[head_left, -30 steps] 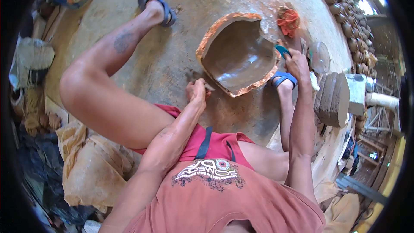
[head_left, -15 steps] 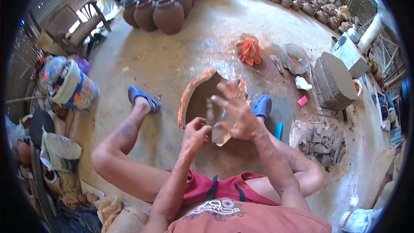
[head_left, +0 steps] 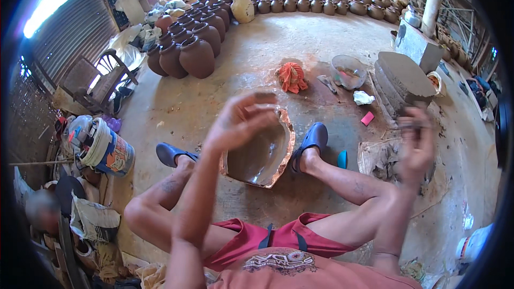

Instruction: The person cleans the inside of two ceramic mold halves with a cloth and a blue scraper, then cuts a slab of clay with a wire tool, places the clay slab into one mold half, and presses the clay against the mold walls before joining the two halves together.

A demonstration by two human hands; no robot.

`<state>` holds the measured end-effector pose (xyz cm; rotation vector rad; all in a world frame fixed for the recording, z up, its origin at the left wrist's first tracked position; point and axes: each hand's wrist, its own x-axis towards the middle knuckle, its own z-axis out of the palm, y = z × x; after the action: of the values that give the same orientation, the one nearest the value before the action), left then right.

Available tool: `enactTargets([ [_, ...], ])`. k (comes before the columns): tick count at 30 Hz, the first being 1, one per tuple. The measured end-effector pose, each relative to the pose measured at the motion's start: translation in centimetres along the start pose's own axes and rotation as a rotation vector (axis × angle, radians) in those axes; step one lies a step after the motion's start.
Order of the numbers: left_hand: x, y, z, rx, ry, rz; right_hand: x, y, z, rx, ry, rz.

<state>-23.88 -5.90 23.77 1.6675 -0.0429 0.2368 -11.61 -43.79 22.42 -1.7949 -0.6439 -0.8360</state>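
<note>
- Between the person's two feet on the concrete floor [head_left: 321, 59] lies a broken clay pot shard [head_left: 261, 156], hollow side up, its inside wet and grey, its rim orange-brown.
- Above the shard hovers the left hand [head_left: 241, 120], raised clear of it, fingers curled loosely and spread, holding nothing; it covers the shard's upper left edge from this view.
- Right of the shard, well apart from it, the right hand [head_left: 416, 147] is lifted in front of a crumpled sheet of clay-smeared plastic [head_left: 383, 163]. The fingers are bunched together near a thin dark thing at their tips; motion blur hides whether they grip it, so I cannot tell.
- A blue clog [head_left: 312, 139] touches the shard's right edge; the other blue clog [head_left: 170, 154] sits left of the shard, near but apart.
- Just right of the nearer clog lies a small teal tool [head_left: 342, 159].
- Beyond the shard, farther from the person, lies an orange rag [head_left: 292, 77], with a clear plastic bowl [head_left: 348, 71] and a grey clay block [head_left: 400, 80] to the rag's right.
- Far beyond the shard stand rows of dark clay jars [head_left: 198, 56].
</note>
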Motion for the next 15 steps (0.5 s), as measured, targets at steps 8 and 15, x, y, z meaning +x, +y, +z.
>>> enactTargets([
  [8, 5.7, 5.1, -20.5, 0.349, 0.335, -0.012, -5.7, 23.9, -17.8, -1.243, -0.438, 0.511],
  [15, 7.2, 8.2, -31.5, 0.913, -0.128, 0.005, 1.5, 14.5, -7.4, -1.002, -0.592, 0.259],
])
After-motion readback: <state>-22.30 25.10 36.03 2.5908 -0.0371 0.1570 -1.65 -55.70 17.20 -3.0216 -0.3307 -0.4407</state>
